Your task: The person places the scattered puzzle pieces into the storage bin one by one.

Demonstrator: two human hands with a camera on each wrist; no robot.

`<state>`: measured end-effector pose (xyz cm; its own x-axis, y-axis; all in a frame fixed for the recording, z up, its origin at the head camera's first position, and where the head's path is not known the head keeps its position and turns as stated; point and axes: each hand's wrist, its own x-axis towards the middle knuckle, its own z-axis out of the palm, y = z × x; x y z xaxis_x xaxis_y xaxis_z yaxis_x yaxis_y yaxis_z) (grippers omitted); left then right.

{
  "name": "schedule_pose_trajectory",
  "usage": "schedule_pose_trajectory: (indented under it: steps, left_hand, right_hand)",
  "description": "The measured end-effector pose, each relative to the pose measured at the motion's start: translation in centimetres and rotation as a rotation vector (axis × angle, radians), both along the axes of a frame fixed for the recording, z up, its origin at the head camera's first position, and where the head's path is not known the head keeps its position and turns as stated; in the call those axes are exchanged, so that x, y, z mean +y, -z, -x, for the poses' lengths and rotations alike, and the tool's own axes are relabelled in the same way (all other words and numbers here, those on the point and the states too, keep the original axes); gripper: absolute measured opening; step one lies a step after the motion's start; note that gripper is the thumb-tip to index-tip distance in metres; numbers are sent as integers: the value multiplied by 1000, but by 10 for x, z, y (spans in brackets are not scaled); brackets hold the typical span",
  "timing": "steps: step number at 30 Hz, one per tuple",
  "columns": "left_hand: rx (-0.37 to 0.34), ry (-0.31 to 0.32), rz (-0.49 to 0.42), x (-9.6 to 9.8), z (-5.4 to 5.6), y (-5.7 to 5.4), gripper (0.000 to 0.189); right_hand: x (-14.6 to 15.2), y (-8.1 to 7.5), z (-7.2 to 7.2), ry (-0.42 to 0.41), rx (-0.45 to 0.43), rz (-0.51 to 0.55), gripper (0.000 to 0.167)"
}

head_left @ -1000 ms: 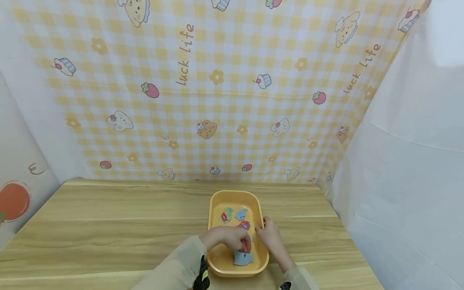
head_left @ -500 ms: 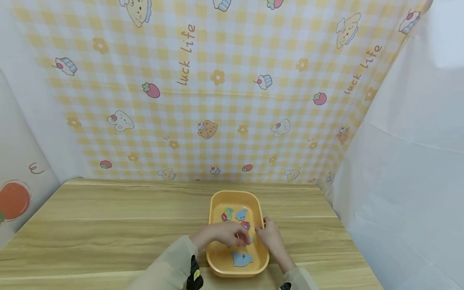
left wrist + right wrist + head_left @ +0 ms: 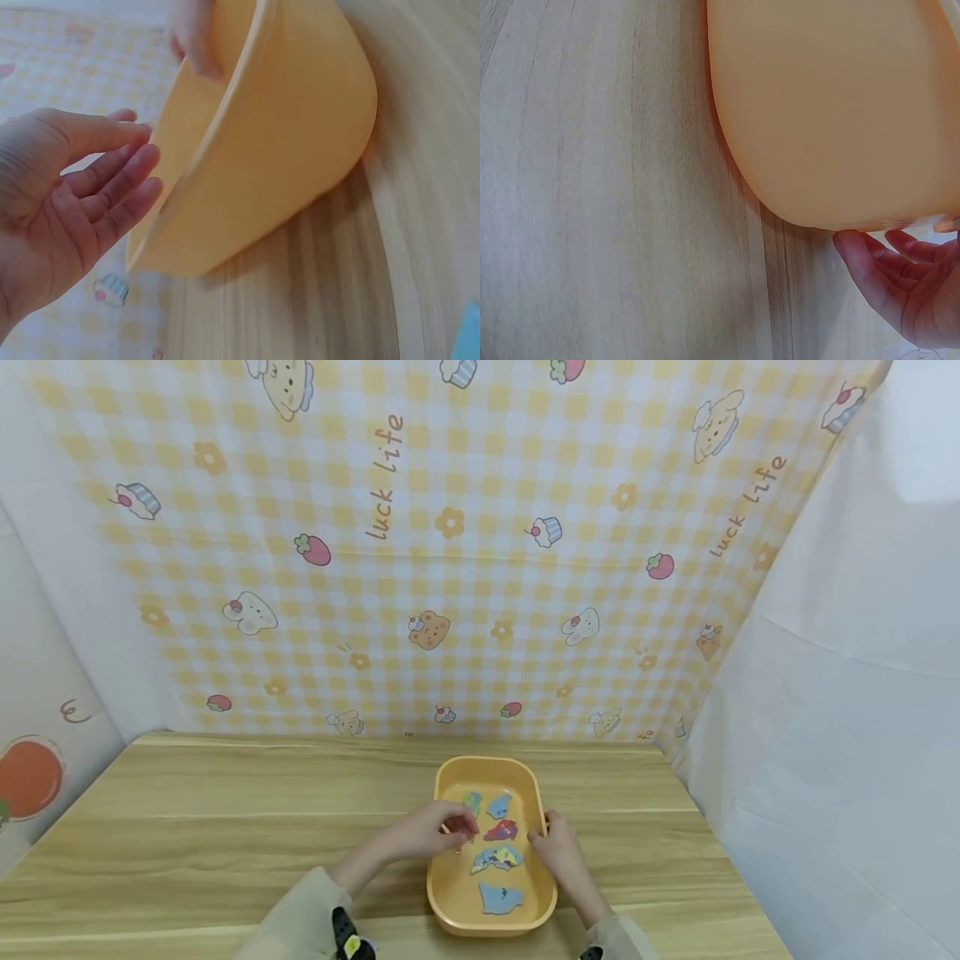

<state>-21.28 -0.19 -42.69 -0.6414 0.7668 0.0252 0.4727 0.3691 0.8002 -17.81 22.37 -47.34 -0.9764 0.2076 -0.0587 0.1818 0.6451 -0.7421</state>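
A deep orange-yellow plastic tray stands on the table with several flat, irregular coloured pieces in it. My left hand hovers at the tray's left rim, fingers loosely bent. The left wrist view shows that hand with nothing evident between thumb and fingers. A small reddish bit shows just under its fingertips. My right hand grips the right rim, thumb over the inside and fingers outside. Inside lie a blue piece, a yellow-and-blue piece, a red-purple piece, another blue piece and a partly hidden green piece.
The wood-grain table extends to both sides of the tray. Behind it hangs a yellow checked cloth with printed cartoons, and a white sheet closes off the right. A light-blue corner shows at the left wrist view's edge.
My left hand has lifted away from the near blue piece and moved left and back to the tray's left rim, uncovering the yellow-and-blue piece. The right hand stays on the rim.
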Motion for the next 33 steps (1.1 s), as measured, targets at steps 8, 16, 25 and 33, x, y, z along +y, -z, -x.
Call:
schedule_pose_trajectory:
  steps: [8, 16, 25, 33]
  left_hand:
    - [43, -126, -41, -38, -2, -2, 11]
    - [15, -79, -20, -70, -3, 5, 15]
    - [-11, -48, 6, -89, -8, 9, 19]
    - [-135, -8, 118, -105, -22, 13, 26]
  right_hand:
    - [3, 6, 0, -27, 55, 3, 28]
    - [1, 5, 2, -11, 19, -15, 27]
    - [2, 2, 0, -9, 33, -28, 28]
    - [0, -1, -1, -4, 17, -45, 30]
